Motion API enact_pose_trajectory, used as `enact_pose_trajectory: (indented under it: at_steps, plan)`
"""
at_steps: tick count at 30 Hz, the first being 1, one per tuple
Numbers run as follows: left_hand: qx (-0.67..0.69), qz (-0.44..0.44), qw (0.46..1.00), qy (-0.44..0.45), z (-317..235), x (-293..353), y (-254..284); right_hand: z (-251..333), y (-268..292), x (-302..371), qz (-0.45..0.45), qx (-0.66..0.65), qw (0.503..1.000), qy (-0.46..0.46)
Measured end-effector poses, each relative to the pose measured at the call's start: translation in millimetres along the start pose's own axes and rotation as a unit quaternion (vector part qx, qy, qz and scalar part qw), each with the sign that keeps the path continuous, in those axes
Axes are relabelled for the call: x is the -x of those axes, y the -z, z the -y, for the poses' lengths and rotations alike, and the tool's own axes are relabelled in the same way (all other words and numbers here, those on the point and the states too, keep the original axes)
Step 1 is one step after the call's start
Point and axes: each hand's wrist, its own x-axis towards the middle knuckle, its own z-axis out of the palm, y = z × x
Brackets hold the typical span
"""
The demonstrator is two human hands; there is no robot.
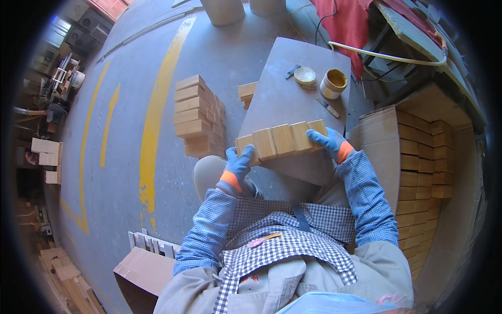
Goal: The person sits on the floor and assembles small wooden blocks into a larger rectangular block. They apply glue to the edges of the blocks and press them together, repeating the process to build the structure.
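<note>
A row of several light wooden blocks (282, 140), pressed side by side, spans the gap between my two hands over the near edge of a grey board-topped table (272, 99). My left hand (239, 162), in a blue glove with an orange cuff, is closed on the left end of the row. At the right end my right hand (329, 141), gloved the same way, grips the last block. Farther back on the table stand an open tub of yellow-brown paste (333, 85) and a round pale lid or shallow dish (305, 76). A small flat scraper (328, 107) and a blue object (292, 71) lie beside them.
A stack of wooden blocks (198, 115) stands on the floor left of the table, with a few more blocks (248, 92) at its left edge. To my right, a large cardboard box (379, 136) holds stacked blocks. Another carton (149, 267) sits low left. A pale hose (387, 54) crosses at upper right.
</note>
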Motion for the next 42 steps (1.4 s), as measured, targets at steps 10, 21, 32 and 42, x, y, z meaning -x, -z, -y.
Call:
enact_pose_trajectory:
  at_steps: [10,21,32,42]
  plan:
    - [-0.068,-0.055,0.938,-0.337,65,-19,-13,-25,-10,-1,-0.037,0.006,0.988,0.151]
    - [-0.030,-0.035,0.970,-0.238,51,-15,-22,-51,-10,-7,-0.057,0.003,0.982,0.178]
    - [-0.149,-0.024,0.962,-0.227,25,-6,-20,-48,-18,-2,-0.075,0.005,0.980,0.185]
    - [-0.068,-0.046,0.978,-0.192,17,-8,-30,-52,-21,0,-0.097,0.026,0.979,0.178]
